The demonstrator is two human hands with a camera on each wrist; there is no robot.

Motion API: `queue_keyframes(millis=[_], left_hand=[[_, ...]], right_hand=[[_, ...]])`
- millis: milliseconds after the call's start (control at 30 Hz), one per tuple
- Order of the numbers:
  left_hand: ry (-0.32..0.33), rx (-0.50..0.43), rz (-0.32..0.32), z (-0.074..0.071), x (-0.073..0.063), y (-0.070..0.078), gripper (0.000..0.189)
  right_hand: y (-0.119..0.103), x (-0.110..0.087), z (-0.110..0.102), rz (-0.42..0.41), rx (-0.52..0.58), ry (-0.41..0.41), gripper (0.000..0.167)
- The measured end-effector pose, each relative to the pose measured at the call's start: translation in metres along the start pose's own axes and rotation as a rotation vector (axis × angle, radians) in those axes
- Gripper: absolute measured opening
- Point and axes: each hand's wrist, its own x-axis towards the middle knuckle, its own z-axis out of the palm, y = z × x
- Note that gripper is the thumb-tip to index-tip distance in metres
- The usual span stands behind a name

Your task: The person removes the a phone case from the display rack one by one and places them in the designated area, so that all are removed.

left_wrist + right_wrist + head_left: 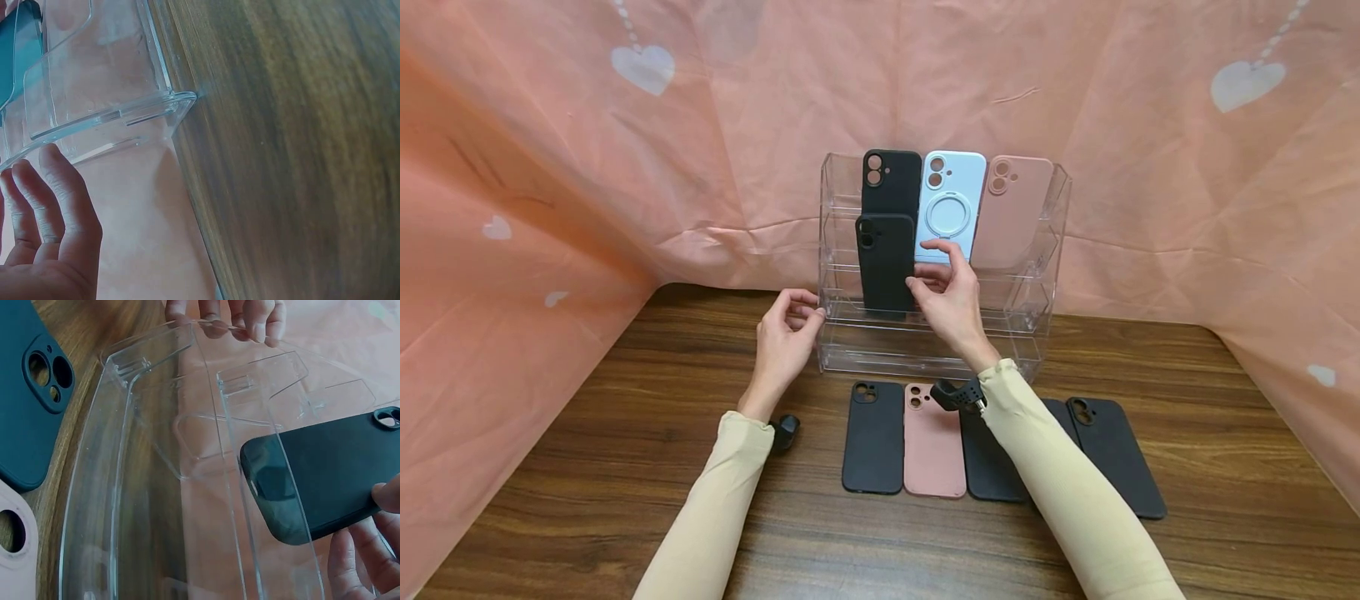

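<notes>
My right hand [951, 304] pinches the right edge of a black phone case [886, 262], thumb in front and fingers behind, as the right wrist view shows. The lower end of that case [272, 487] sits behind a clear front lip, in a middle tier of a transparent acrylic display stand [917, 360]. It overlaps another black case [891, 179] on the tier above. My left hand [786, 337] rests its fingertips against the outer left side of the stand, fingers lightly bent. In the left wrist view, the fingers [75, 200] meet the side panel from outside.
Beside the upper black case stand a white case [951, 217] with a ring and a pink case [1013, 212]. On the wooden table [647, 467], a black case [872, 442], a pink case [934, 454] and more black ones lie in a row, partly under my right forearm. A pink curtain hangs behind.
</notes>
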Motion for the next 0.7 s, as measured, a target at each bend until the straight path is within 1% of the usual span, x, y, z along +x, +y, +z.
queue_keyframes(millis=[167,300,500,700], left_hand=[[0.003,0.002,0.002,0.000,0.000,-0.001,0.017],[0.003,0.002,0.003,0.000,-0.001,-0.002,0.017],[0.000,-0.002,0.005,0.000,0.000,-0.002,0.017],[0.004,-0.005,0.010,0.000,0.000,0.000,0.017]], right_hand=[[-0.002,0.000,-0.001,-0.020,0.039,-0.011,0.046],[-0.004,-0.002,-0.003,-0.029,0.059,-0.002,0.046],[-0.005,-0.001,-0.008,-0.065,0.065,0.024,0.046],[-0.010,0.000,-0.016,-0.081,0.079,0.021,0.047]])
